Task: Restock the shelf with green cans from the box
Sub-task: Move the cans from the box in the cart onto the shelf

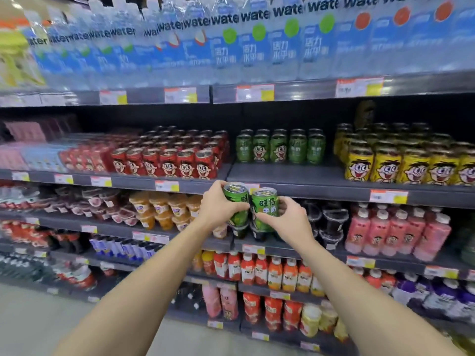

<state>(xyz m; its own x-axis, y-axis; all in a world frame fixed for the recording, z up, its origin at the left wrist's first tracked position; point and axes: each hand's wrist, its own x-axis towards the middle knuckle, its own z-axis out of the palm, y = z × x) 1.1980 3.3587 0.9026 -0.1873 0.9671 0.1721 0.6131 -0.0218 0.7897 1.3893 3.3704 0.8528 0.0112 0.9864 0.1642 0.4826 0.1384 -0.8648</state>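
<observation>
Your left hand (218, 205) has its fingers curled round one green can (236, 204), and your right hand (288, 217) pinches a second green can (264, 209) between thumb and curled fingers. The two cans touch side by side, upright, between your fingers. Just above your fingertips runs the shelf (282, 176), with a row of green cans (280, 147) at its back.

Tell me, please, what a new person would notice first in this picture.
Two green cans, side by side in mid-frame, the left hand gripping one and the right hand the other. Behind them, a half-bare shelf holds green cans at its back, between red cans and yellow cans.
</observation>
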